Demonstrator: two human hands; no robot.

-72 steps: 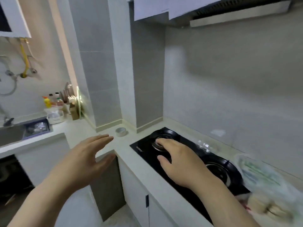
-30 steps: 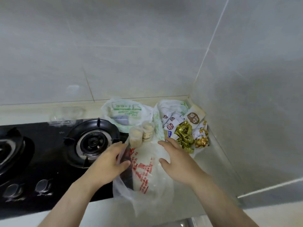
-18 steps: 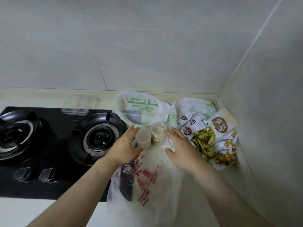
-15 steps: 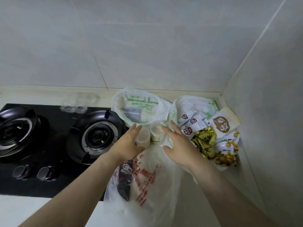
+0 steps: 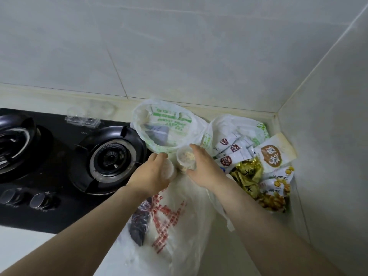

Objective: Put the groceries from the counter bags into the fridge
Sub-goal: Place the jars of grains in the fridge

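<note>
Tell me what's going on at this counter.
A person is unpacking groceries beside the stove. The left hand grips a cloudy cup and the right hand holds a cup of pale bits. Both cups are by the top of the red-printed bag. Snack packets lie in the corner. The fridge is not in view.

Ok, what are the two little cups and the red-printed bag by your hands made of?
Left cup, gripped by the left hand: seemingly cloudy matte plastic; contents show dimly. Right cup, gripped by the right hand: likely clear plastic; beige bits visible through it. Red-printed bag: probably thin glossy plastic film; crinkled, translucent.
</note>
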